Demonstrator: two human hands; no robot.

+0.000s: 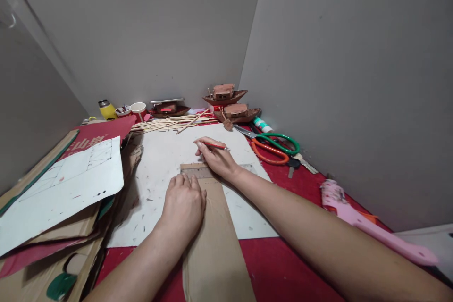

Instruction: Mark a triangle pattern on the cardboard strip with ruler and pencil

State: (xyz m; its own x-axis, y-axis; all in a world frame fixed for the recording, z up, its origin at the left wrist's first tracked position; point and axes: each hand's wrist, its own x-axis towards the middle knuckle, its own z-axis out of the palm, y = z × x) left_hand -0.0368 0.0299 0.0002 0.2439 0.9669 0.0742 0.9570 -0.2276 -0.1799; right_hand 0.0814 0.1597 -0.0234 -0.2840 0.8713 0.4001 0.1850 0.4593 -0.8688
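Palm down, my left hand (184, 198) rests on a brown cardboard strip (217, 245), its fingertips touching the lower edge of a clear ruler (193, 171). The ruler lies across the strip's far end. My right hand (217, 158) is closed around a red pencil (214, 146), which slants over the ruler; its tip is too small to make out. The right wrist crosses the ruler's right part and hides some of it. Both strip and ruler lie on a white board (152, 155) with dark marks and scraps.
Scissors (272, 144), a glue tube (262, 125) and a pink glue gun (375, 231) lie at right. Model boats (226, 94), thin sticks (166, 123), paper cups (138, 109) and a yellow bottle (107, 111) line the back. Cardboard and a drawn sheet (81, 179) are stacked left.
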